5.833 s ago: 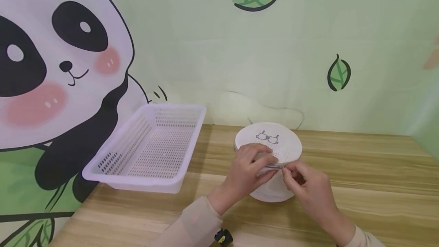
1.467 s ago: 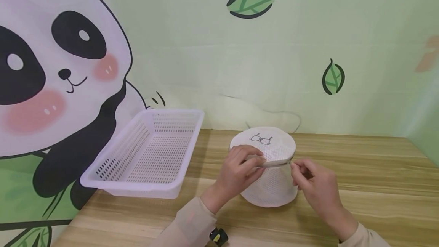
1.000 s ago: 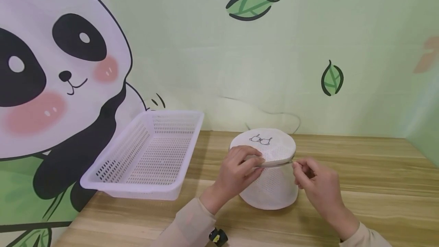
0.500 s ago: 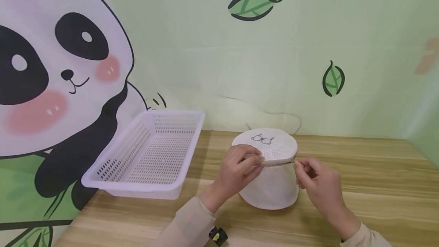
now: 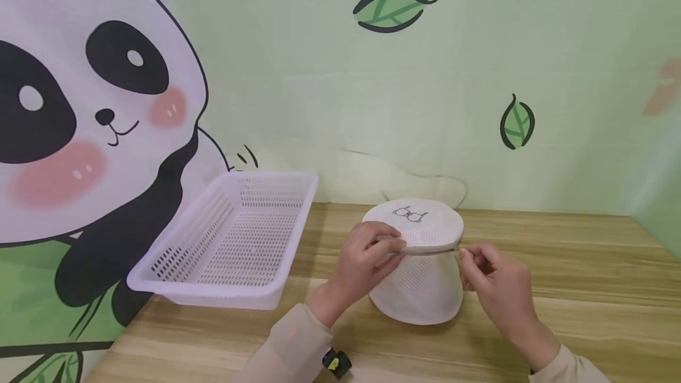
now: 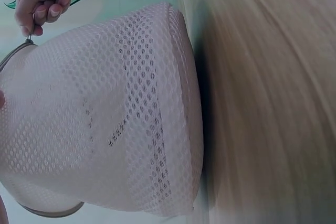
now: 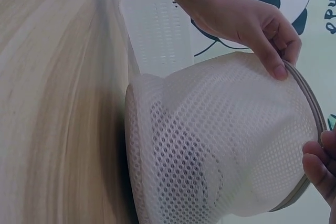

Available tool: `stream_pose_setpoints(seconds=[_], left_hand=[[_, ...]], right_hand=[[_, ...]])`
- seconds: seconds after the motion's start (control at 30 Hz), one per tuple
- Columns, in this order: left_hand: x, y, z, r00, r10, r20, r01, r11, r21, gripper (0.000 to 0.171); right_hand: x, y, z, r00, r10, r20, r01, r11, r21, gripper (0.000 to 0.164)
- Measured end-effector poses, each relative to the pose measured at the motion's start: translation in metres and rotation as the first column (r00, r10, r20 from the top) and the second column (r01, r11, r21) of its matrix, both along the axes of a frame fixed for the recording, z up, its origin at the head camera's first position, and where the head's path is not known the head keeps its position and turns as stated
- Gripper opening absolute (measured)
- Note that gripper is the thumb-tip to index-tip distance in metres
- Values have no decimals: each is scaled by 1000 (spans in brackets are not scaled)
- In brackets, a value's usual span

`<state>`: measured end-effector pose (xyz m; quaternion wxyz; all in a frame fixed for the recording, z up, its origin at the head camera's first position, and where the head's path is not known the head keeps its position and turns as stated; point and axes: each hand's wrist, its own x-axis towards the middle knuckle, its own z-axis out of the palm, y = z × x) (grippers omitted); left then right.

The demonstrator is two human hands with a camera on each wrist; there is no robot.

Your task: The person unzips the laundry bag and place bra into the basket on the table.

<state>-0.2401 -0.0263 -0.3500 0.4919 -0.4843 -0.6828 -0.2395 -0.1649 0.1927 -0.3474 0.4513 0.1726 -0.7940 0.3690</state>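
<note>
A white mesh laundry bag (image 5: 422,294) stands upright on the table, its round top (image 5: 431,211) printed with a small bra-like line drawing. My left hand (image 5: 367,256) grips the front left of its rim, fingers on top and thumb beneath. At the right of the rim, my right hand (image 5: 497,282) pinches the small metal zipper pull (image 6: 29,39). A grey-brown zipper (image 7: 310,98) runs round the rim under the top. In the right wrist view, the left thumb presses the mesh just beside the zipper.
To the left stands a white perforated plastic basket (image 5: 183,285). A small black object with a yellow mark (image 5: 337,363) shows by the left sleeve. The wooden table (image 5: 585,312) meets a green panda-printed backdrop (image 5: 298,75) at the back.
My right hand has drawn the zipper pull rightward along the rim, from front middle to the right side. The left hand keeps its grip on the rim, having shifted slightly left.
</note>
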Motion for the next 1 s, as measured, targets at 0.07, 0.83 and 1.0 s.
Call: stream_pose_setpoints(seconds=[0.07,0.83,1.0], left_hand=[[-1,-1,0,1000,7,4,-7,1000,3,20],[-6,-8,-1,999,16,50,-16,1000,-13,21],[-7,-9,-1,998,16,63,-15,1000,-10,21]], right_hand=[[0,0,0,1000,0,0,0,1000,-2,12],[1,0,1,1000,-14,-3,14,1000,-12,13],[0,1,1,1000,-13,5,13,1000,-22,13]])
